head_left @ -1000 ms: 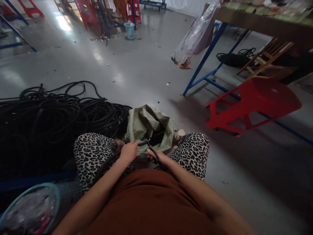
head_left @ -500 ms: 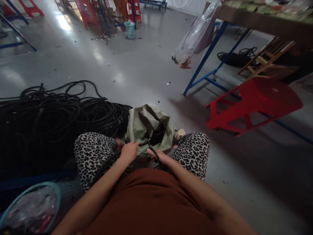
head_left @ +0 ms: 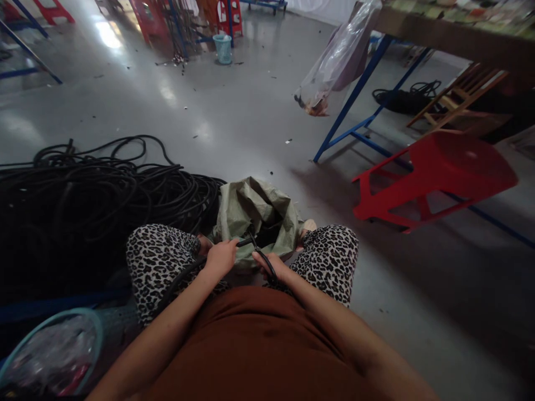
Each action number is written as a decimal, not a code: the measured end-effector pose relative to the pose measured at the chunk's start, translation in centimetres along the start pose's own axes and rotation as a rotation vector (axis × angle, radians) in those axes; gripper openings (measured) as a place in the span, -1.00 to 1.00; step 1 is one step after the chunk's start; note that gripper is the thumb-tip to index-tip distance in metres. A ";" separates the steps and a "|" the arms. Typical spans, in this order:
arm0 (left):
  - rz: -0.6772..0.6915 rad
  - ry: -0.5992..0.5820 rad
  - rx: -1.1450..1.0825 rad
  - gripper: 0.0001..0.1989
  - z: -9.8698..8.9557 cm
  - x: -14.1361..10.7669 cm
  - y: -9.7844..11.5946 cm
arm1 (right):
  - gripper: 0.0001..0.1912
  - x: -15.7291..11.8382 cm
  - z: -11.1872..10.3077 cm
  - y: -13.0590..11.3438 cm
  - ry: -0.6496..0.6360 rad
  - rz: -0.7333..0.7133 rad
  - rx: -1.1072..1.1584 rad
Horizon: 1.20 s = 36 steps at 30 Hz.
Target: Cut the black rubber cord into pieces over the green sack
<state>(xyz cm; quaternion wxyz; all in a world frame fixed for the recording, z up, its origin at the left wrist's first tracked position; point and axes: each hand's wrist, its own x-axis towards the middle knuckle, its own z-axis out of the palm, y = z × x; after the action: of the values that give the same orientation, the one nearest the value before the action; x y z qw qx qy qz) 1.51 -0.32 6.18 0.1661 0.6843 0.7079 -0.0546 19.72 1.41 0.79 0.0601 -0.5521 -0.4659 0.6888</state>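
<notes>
A length of black rubber tubing (head_left: 244, 243) pokes out past the fingers of my left hand (head_left: 221, 259), which is closed around it. The rest of it trails back over my left thigh. In my right hand (head_left: 273, 267) is a pair of scissors (head_left: 266, 262) with dark handles, the fingers wrapped round them. Its blades meet the tubing's front end; whether they are open there I cannot tell. Below both hands a grey-green woven sack (head_left: 234, 209) stands between my feet with its mouth open. Dark pieces show inside, too shadowed to make out.
A large heap of black tubing (head_left: 125, 189) lies to my left. Near it stands a light-blue basket (head_left: 100, 334) holding clear plastic. On the right are a tipped red stool (head_left: 463, 161) and a blue-legged table (head_left: 351, 100) with a hanging plastic bag (head_left: 334, 55).
The tubing's end ahead of my left hand looks straighter, and the scissors have shifted slightly against it. Both hands stay in nearly the same place.
</notes>
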 end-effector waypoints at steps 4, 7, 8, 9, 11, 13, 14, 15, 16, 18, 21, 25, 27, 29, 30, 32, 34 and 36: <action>0.002 0.018 0.025 -0.66 0.2 0.1 0.0 | -0.47 0.1 0.1 0.2 -0.005 -0.016 -0.033; 0.009 0.023 0.033 -0.66 0.4 0.1 0.0 | -0.46 0.1 0.3 0.2 0.018 0.006 -0.026; 0.011 0.025 0.033 -0.66 0.5 0.2 0.0 | -0.46 0.1 0.3 0.2 0.024 0.002 -0.030; 0.010 0.026 0.033 -0.66 0.6 0.2 0.0 | -0.46 0.1 0.3 0.2 0.031 -0.012 -0.039; 0.007 0.027 0.030 -0.67 0.7 0.3 -0.1 | -0.45 0.0 0.4 0.1 0.041 -0.052 -0.074; 0.006 0.020 0.030 -0.67 0.8 0.4 -0.1 | -0.45 -0.2 0.4 0.1 0.043 -0.069 -0.122; 0.009 0.013 0.033 -0.67 0.9 0.4 -0.1 | -0.44 -0.3 0.4 0.0 0.044 -0.064 -0.143; 0.012 0.007 0.037 -0.67 0.9 0.4 -0.1 | -0.44 -0.5 0.4 0.0 0.045 -0.053 -0.161; 0.013 0.000 0.042 -0.67 1.0 0.5 -0.1 | -0.45 -0.6 0.5 -0.1 0.047 -0.041 -0.178; 0.014 -0.015 0.051 -0.67 1.0 0.5 -0.1 | -0.47 -0.8 0.5 -0.1 0.051 -0.027 -0.202; -0.001 -0.045 0.049 -0.67 0.9 0.6 0.0 | -0.51 -0.9 0.4 -0.3 0.047 -0.036 -0.234; -0.031 -0.069 0.017 -0.68 0.9 0.5 0.1 | -0.58 -1.0 0.2 -0.4 0.034 -0.071 -0.214; -0.036 -0.066 0.007 -0.68 1.0 0.5 0.0 | -0.58 -1.2 0.2 -0.6 0.020 -0.045 -0.208; -0.031 -0.057 0.006 -0.67 1.0 0.5 -0.2 | -0.57 -1.3 0.2 -0.7 0.022 0.003 -0.222; -0.028 -0.054 0.007 -0.67 1.1 0.5 -0.3 | -0.57 -1.3 0.2 -0.6 0.027 0.021 -0.231; -0.030 -0.047 0.008 -0.67 1.1 0.5 -0.5 | -0.55 -1.2 0.2 -0.4 0.040 0.032 -0.231; -0.035 -0.030 -0.011 -0.67 1.0 0.5 -0.6 | -0.51 -0.7 0.2 0.2 0.053 0.033 -0.200; -0.029 0.009 -0.061 -0.67 1.0 0.5 -0.7 | -0.49 0.0 0.1 0.8 0.096 0.052 -0.154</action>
<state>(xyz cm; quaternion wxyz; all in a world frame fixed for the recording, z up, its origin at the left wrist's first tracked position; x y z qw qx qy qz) 0.98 -0.18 5.01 0.1829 0.6687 0.7199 -0.0325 19.98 0.95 0.20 0.0218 -0.5994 -0.4998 0.6248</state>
